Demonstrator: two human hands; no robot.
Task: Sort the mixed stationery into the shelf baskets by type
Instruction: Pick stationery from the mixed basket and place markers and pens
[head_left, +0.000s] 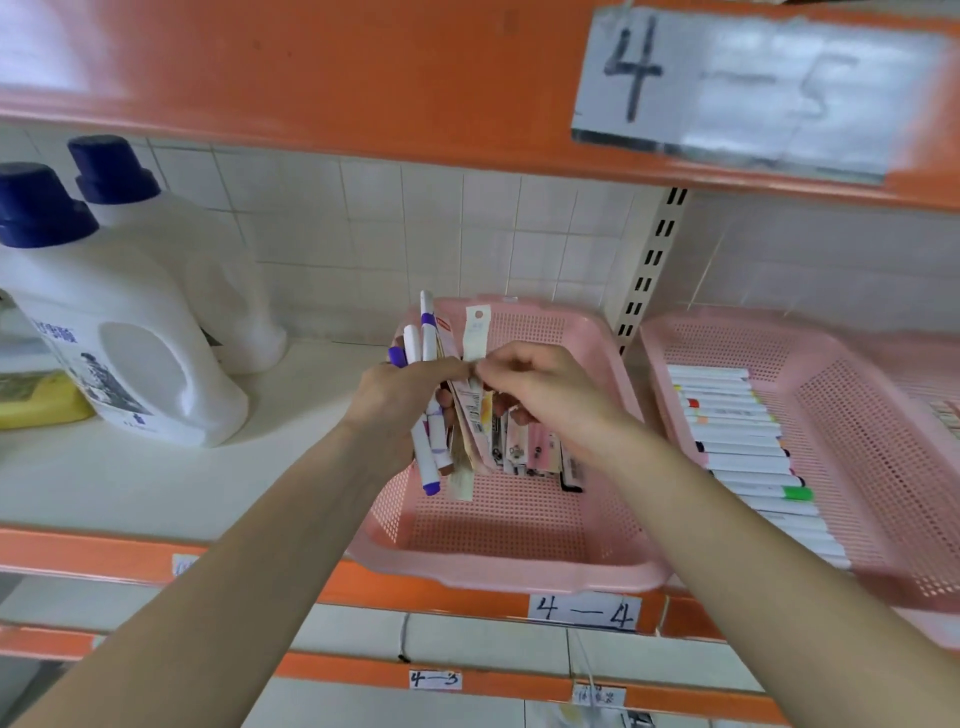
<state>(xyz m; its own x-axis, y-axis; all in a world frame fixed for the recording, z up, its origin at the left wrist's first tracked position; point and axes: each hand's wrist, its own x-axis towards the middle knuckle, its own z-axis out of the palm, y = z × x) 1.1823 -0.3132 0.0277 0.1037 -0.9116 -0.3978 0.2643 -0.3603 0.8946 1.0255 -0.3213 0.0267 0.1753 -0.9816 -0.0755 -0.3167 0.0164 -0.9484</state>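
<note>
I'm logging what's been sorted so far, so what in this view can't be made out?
Head view:
Bundle in the left hand: item count hidden by overlap and fingers.
Packets in the middle basket: partly behind the right hand, which pinches a white packet; print too small.
Right basket: cut off by the frame edge.
Upper shelf label: blurred after "4".

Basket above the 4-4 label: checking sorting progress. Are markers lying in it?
No, only flat packets show in the basket; the row of markers lies in the neighbouring basket.
</note>
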